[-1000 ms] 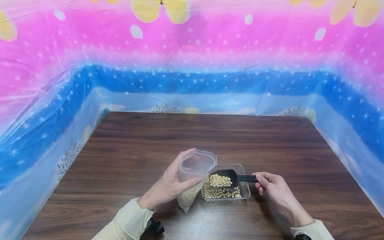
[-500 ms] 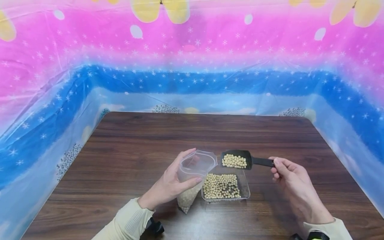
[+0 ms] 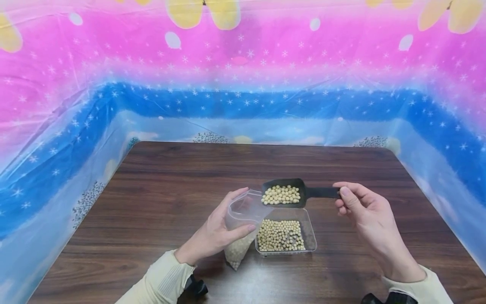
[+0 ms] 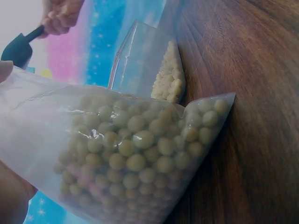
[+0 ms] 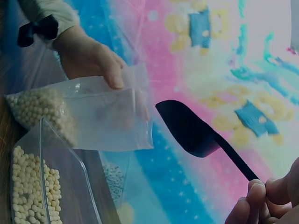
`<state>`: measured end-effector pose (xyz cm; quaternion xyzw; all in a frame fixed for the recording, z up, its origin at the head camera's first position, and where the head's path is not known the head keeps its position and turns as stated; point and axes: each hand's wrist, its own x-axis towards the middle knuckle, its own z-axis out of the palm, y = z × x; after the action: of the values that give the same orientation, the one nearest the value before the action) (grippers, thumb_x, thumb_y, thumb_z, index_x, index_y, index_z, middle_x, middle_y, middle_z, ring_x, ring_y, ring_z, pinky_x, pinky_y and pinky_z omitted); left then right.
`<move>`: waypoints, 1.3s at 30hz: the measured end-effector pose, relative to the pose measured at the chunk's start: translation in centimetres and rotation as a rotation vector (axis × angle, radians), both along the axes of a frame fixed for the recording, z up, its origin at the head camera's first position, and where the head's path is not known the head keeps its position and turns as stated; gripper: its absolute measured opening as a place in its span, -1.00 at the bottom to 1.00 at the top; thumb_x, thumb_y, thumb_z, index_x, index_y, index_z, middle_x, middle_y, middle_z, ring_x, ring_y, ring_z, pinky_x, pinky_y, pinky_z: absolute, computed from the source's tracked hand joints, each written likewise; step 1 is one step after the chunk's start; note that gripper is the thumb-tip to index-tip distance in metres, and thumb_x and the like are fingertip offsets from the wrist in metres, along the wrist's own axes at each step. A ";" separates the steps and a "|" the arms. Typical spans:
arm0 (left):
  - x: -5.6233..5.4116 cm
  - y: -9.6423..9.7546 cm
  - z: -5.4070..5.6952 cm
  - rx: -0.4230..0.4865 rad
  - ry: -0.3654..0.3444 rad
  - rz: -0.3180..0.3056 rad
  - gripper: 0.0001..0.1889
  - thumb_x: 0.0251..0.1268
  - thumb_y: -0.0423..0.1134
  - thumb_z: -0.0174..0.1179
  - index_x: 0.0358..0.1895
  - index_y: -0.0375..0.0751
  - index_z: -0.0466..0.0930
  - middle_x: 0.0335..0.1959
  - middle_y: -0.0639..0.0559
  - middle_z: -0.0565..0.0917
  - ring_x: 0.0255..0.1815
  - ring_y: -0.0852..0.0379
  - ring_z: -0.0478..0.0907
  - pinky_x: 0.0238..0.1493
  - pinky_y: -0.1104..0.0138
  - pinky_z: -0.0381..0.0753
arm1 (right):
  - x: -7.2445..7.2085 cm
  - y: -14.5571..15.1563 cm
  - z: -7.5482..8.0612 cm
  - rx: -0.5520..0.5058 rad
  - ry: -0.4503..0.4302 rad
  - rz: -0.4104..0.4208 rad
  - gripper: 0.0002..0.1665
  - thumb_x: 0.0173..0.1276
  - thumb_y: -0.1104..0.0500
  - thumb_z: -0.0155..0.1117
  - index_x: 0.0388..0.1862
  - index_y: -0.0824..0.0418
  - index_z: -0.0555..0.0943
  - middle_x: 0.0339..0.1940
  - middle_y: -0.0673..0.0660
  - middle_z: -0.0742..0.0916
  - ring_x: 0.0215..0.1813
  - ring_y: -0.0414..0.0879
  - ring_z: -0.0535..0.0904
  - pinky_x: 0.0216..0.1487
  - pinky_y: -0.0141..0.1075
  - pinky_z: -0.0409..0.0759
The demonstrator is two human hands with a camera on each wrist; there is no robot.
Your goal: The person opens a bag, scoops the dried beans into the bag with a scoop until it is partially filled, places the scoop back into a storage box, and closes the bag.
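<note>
My left hand grips a clear plastic zip bag near its mouth, holding it open. Round pale beans, like soybeans, fill the bag's lower part, whose bottom corner reaches down to the table. My right hand pinches the handle end of a black scoop, thumb on top. A heap of beans lies in the scoop, which is held above the clear box. In the head view the scoop's front edge overlaps the bag's mouth; the right wrist view shows a small gap between them.
A clear plastic box stands on the brown wooden table, right beside the bag. Loose beans cover much of its floor. A patterned pink and blue cloth surrounds the table's back and sides.
My right hand has lifted the loaded scoop out of the box, first up and right, then left toward the bag's mouth. The left hand and bag have stayed in place.
</note>
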<state>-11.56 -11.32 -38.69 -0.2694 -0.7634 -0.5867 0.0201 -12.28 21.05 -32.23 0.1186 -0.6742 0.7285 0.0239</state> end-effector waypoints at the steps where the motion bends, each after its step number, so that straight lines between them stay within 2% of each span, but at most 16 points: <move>1: -0.1 0.0 -0.1 0.004 0.001 -0.006 -0.20 0.21 -0.32 0.35 0.47 0.03 0.12 0.24 0.01 0.43 0.05 0.05 0.55 0.01 0.24 0.63 | 0.1 -0.3 0.2 0.044 0.031 -0.025 -0.76 0.48 0.21 0.13 -0.01 0.30 0.61 -0.41 0.02 0.66 -0.36 -0.25 0.58 -0.30 -0.45 0.63; 5: -0.2 0.0 -0.2 0.023 0.011 -0.030 -0.22 0.24 -0.27 0.34 0.47 0.04 0.12 0.26 0.05 0.42 0.07 0.06 0.55 0.03 0.24 0.62 | 0.6 -1.5 0.8 0.236 0.166 -0.138 -0.77 0.48 0.25 0.12 -0.03 0.38 0.60 -0.45 0.07 0.66 -0.42 -0.19 0.58 -0.33 -0.43 0.63; 8: -0.3 -0.1 -0.2 0.012 0.027 -0.029 -0.22 0.25 -0.23 0.34 0.47 0.07 0.11 0.28 0.07 0.41 0.10 0.08 0.54 0.09 0.24 0.58 | 1.0 -2.2 1.0 0.357 0.255 -0.206 -0.80 0.46 0.29 0.13 -0.04 0.36 0.61 -0.48 0.06 0.67 -0.45 -0.14 0.58 -0.35 -0.44 0.60; 12: -0.3 -0.1 -0.2 -0.018 0.031 -0.013 -0.22 0.25 -0.19 0.34 0.47 0.15 0.11 0.27 0.11 0.41 0.16 0.12 0.49 0.16 0.23 0.52 | 1.5 -2.5 1.3 0.460 0.347 -0.229 -0.82 0.44 0.31 0.16 -0.04 0.23 0.64 -0.41 0.05 0.68 -0.42 -0.16 0.59 -0.35 -0.45 0.58; 16: -0.3 -0.1 -0.2 -0.027 0.021 -0.002 -0.21 0.24 -0.23 0.35 0.47 0.14 0.11 0.26 0.09 0.42 0.18 0.12 0.46 0.16 0.22 0.52 | 2.2 -2.6 1.6 0.490 0.410 -0.203 -0.77 0.42 0.35 0.18 -0.01 0.17 0.62 -0.38 0.06 0.65 -0.38 -0.19 0.57 -0.39 -0.45 0.53; 18: -0.2 -0.1 -0.1 -0.025 0.019 0.001 -0.20 0.22 -0.29 0.35 0.47 0.07 0.12 0.25 0.04 0.42 0.15 0.08 0.49 0.12 0.23 0.55 | 2.6 -2.6 1.9 0.478 0.457 -0.221 -0.73 0.37 0.41 0.21 0.00 0.20 0.62 -0.40 0.03 0.62 -0.40 -0.20 0.53 -0.44 -0.45 0.48; 21: 0.1 0.1 0.4 -0.010 0.016 -0.005 -0.21 0.20 -0.38 0.34 0.46 -0.08 0.12 0.23 -0.09 0.44 0.06 -0.01 0.54 0.02 0.23 0.62 | 3.1 -2.5 2.6 0.424 0.581 -0.304 -0.71 0.27 0.51 0.22 -0.04 0.36 0.63 -0.45 0.02 0.56 -0.43 -0.23 0.44 -0.49 -0.47 0.37; 24: 0.6 0.2 1.3 -0.005 0.008 -0.004 -0.22 0.20 -0.41 0.33 0.45 -0.17 0.12 0.21 -0.18 0.44 0.03 -0.06 0.55 0.00 0.24 0.62 | 3.1 -2.2 3.0 0.460 0.716 -0.411 -0.76 0.21 0.51 0.24 -0.12 0.43 0.64 -0.48 0.01 0.54 -0.44 -0.29 0.40 -0.48 -0.54 0.31; 27: 1.0 0.4 2.2 0.005 0.000 -0.009 -0.25 0.22 -0.41 0.31 0.44 -0.20 0.13 0.20 -0.21 0.44 0.02 -0.06 0.56 0.01 0.24 0.62 | 2.6 -2.1 2.2 0.582 0.791 -0.430 -0.80 0.18 0.42 0.26 -0.19 0.37 0.66 -0.53 -0.05 0.54 -0.47 -0.37 0.38 -0.52 -0.60 0.32; 31: 1.1 0.4 2.4 0.004 -0.001 -0.005 -0.25 0.23 -0.41 0.30 0.44 -0.18 0.13 0.21 -0.18 0.44 0.02 -0.05 0.56 0.01 0.23 0.63 | 1.7 -2.4 -0.4 0.725 0.795 -0.342 -0.80 0.15 0.38 0.24 -0.21 0.30 0.64 -0.54 -0.11 0.54 -0.54 -0.36 0.37 -0.59 -0.60 0.35; 34: 0.9 0.3 1.9 -0.003 -0.003 0.003 -0.23 0.21 -0.40 0.32 0.45 -0.15 0.13 0.21 -0.16 0.44 0.03 -0.04 0.56 0.01 0.23 0.63 | 1.2 -2.8 -2.1 0.797 0.766 -0.296 -0.80 0.18 0.38 0.22 -0.20 0.26 0.61 -0.50 -0.11 0.55 -0.52 -0.32 0.40 -0.53 -0.58 0.40; 39: 0.2 0.0 0.4 -0.008 -0.013 0.009 -0.20 0.20 -0.38 0.34 0.46 0.00 0.12 0.23 -0.09 0.43 0.04 -0.01 0.56 0.02 0.23 0.62 | 0.5 -3.5 -3.5 0.857 0.735 -0.336 -0.81 0.16 0.39 0.25 -0.24 0.22 0.62 -0.50 -0.13 0.56 -0.50 -0.32 0.43 -0.49 -0.55 0.44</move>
<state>-11.38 -11.30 -38.32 -0.2622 -0.7669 -0.5855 0.0166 -11.78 17.58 -35.69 0.2541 -0.8656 0.2884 0.3209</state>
